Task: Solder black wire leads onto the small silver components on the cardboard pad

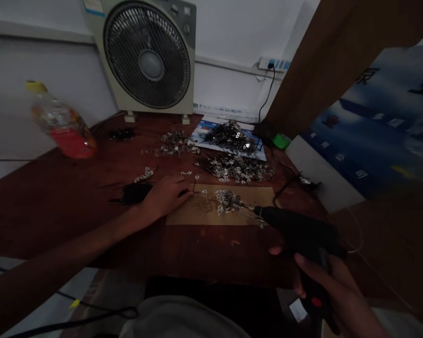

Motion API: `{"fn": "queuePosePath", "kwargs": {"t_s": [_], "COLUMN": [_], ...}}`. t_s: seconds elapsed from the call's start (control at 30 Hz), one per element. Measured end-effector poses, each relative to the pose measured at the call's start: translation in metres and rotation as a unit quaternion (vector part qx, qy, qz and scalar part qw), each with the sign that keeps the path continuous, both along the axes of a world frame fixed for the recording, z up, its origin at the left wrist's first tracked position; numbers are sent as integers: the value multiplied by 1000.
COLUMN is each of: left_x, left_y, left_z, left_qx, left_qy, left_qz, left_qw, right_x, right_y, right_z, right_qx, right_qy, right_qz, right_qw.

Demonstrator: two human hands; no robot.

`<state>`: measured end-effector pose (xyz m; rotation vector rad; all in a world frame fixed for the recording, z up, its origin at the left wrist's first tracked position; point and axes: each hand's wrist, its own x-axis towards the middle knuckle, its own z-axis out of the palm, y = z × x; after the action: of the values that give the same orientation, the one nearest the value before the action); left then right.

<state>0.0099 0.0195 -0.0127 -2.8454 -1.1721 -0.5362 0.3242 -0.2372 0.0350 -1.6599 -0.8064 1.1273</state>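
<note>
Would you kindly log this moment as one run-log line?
left hand at sheet edge | right hand grips glue gun | tip at metal bits

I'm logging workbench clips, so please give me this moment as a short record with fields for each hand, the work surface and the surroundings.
left: left hand rests on the table at the left edge of the cardboard sheet; whether it pinches anything cannot be told
right: right hand grips a black glue gun
nozzle: points at a small heap of shiny bits on the cardboard sheet
behind: bigger heaps, a fan, a bottle at far left
light: dim
</note>
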Motion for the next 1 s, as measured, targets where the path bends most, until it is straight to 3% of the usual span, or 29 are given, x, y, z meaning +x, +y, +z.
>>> {"fn": "queuePosePath", "kwargs": {"t_s": [0.33,0.6,0.73,0.83,0.93,1.0], "left_x": [28,47,52,53,58,63], "left_y": [42,54,43,21,-5,-18], "left_z": [12,12,15,16,10,4], "left_qx": [-12,-21,-47,-78,-136,-125], "left_qy": [19,18,-9,-37,-93,-108], "left_qz": [56,0,-42,-82,-156,-190], "left_qw": [998,1000,998,993,974,968], "right_x": [20,21,21,17,11,11], "right_y": [2,25,26,23,22,22], "right_z": [-17,-30,-31,-29,-25,-24], "right_qx": [28,31,23,17,2,-4], "right_qy": [35,77,88,85,69,59], "right_qz": [53,37,14,-23,-52,-57], "right_qw": [998,996,996,996,996,997]}}
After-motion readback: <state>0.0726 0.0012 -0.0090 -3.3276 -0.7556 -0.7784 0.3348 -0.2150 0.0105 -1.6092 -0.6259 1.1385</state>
